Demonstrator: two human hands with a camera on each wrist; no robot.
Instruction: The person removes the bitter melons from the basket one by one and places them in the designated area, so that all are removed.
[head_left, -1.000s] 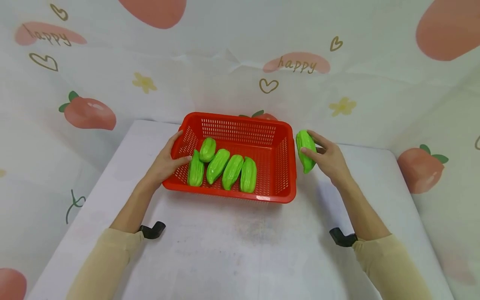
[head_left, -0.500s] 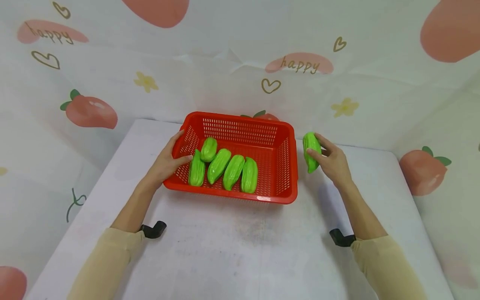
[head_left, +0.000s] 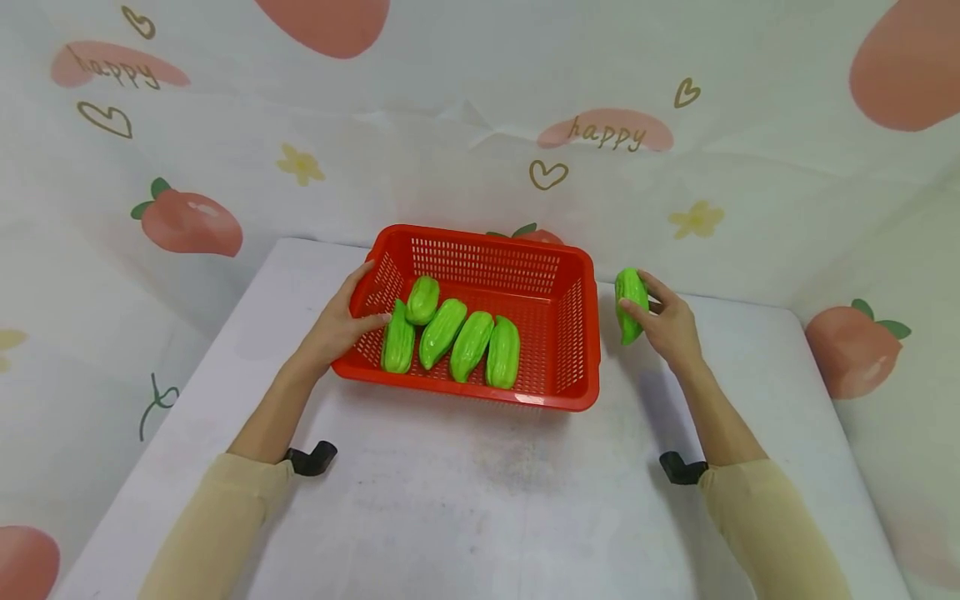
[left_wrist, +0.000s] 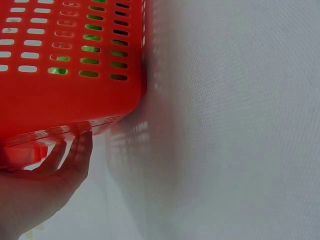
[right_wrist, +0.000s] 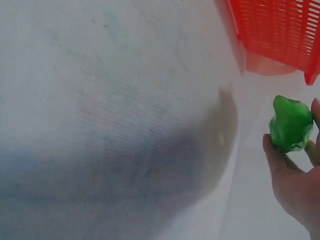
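Note:
A red plastic basket (head_left: 589, 333) with slotted walls stands on the white table. My left hand (head_left: 333, 332) grips its left end, thumb over the rim and fingers against the outside wall (left_wrist: 65, 95). Several bright green, ribbed bitter gourds (head_left: 471, 346) lie side by side in the left and middle of the basket. Just past the basket's right wall, my right hand (head_left: 672, 333) pinches another bitter gourd (head_left: 631, 302) between thumb and fingers, its pointed tip downward. In the right wrist view this gourd (right_wrist: 290, 125) is held above the surface, apart from the basket.
White cloth printed with fruit, hearts and flowers (head_left: 457, 158) hangs close behind the basket. The table (head_left: 480, 500) stretches in front of it and to both sides. Black camera mounts (head_left: 313, 459) sit at both wrists.
My right hand has moved slightly right with the bitter gourd, farther from the basket's wall. The left hand keeps its grip on the basket. The whole view has shifted slightly.

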